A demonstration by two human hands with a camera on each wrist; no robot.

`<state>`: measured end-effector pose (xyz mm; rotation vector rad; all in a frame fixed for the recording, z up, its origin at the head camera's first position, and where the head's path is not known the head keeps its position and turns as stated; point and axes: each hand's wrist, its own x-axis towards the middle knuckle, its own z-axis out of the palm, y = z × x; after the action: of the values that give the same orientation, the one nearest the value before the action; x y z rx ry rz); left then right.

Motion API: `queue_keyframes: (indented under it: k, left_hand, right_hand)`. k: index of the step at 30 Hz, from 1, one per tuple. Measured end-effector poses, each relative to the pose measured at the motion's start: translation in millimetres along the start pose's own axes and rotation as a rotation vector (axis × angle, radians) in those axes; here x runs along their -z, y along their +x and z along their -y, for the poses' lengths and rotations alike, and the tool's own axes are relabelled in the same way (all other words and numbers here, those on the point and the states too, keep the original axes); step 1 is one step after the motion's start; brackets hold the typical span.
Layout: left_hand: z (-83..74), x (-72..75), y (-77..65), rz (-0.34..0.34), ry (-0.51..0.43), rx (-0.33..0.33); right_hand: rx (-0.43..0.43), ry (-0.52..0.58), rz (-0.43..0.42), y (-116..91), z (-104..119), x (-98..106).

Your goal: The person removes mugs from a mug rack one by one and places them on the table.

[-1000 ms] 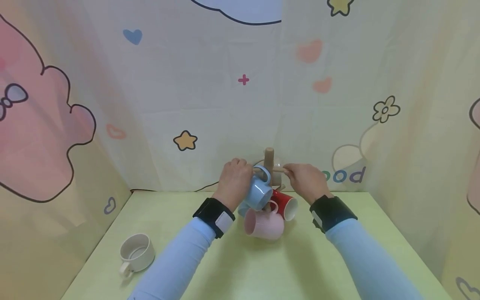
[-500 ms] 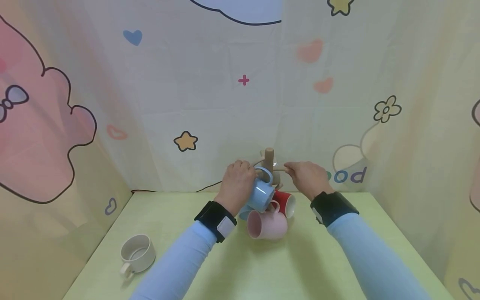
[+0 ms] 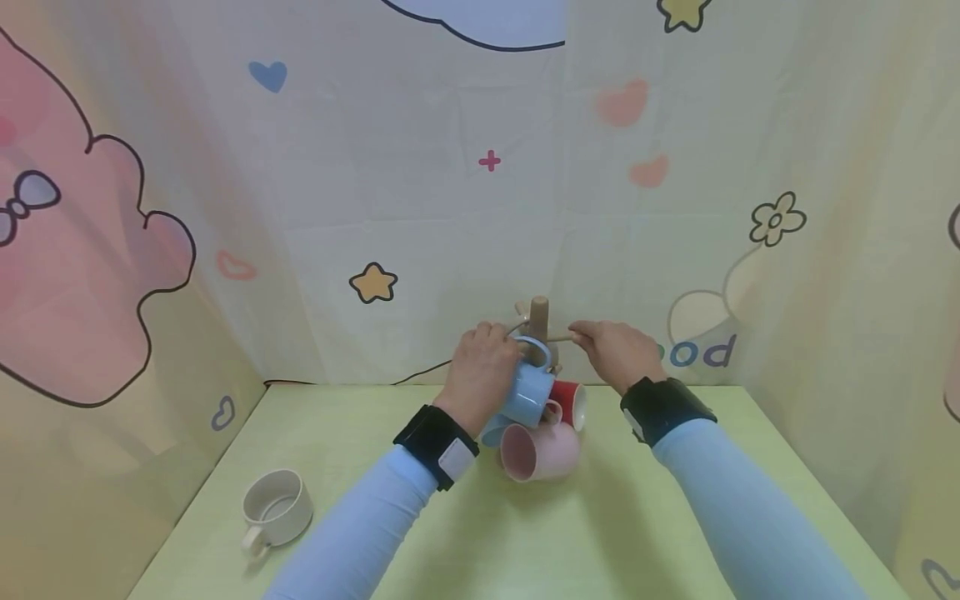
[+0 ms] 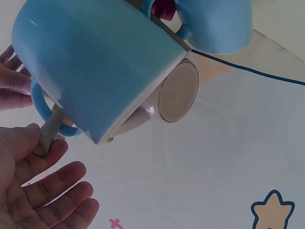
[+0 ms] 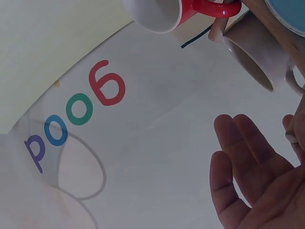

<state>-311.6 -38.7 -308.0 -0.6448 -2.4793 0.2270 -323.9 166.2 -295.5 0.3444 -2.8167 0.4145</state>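
A wooden mug tree [image 3: 539, 315] stands at the back of the table. My left hand [image 3: 480, 371] pinches one of its pegs [image 4: 49, 129] between thumb and index finger, the other fingers loosely spread. On that peg hangs a light blue mug [image 3: 529, 392] by its handle. Across the post, my right hand [image 3: 617, 354] pinches another peg [image 3: 558, 339] with its fingertips. Lower down hang a pink mug [image 3: 551, 454], a red mug [image 3: 567, 402] with a white inside, and a second blue mug [image 4: 217, 24], mostly hidden in the head view. A pale mug [image 5: 257, 52] hangs behind.
A cream mug [image 3: 276, 507] stands upright on the light green table [image 3: 360, 533], front left, handle toward me. A printed curtain [image 3: 420, 208] rises right behind the mug tree. A dark cord [image 3: 422, 372] runs along the table's back edge.
The mug tree has turned slightly: the front blue and pink mugs have shifted right, the red one left. My left hand has moved a little right with its peg; the right hand stays nearly in place.
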Motion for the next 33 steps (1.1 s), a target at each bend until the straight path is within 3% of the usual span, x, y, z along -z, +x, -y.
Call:
queue_keyframes:
  k: [8,15,20,28,33]
  left_hand:
    - [-5.1,3.7,1.0,-0.006,0.018,-0.021]
    - [-11.3,8.2,2.3,0.038,0.046,-0.031]
    - [-12.9,8.1,2.9,0.024,0.025,-0.022]
    - [-13.6,6.8,1.0,0.022,0.074,-0.042]
    - [-11.1,4.1,-1.5,0.000,0.003,-0.030]
  right_hand:
    - [0.005,0.016,-0.011,3,-4,-2]
    - [0.014,0.009,-0.026,8,-9,-4]
    - [0.021,-0.002,-0.030,9,-10,-4]
    - [0.012,0.010,-0.024,9,-9,-7]
    - [0.005,0.001,-0.020,8,-8,-9]
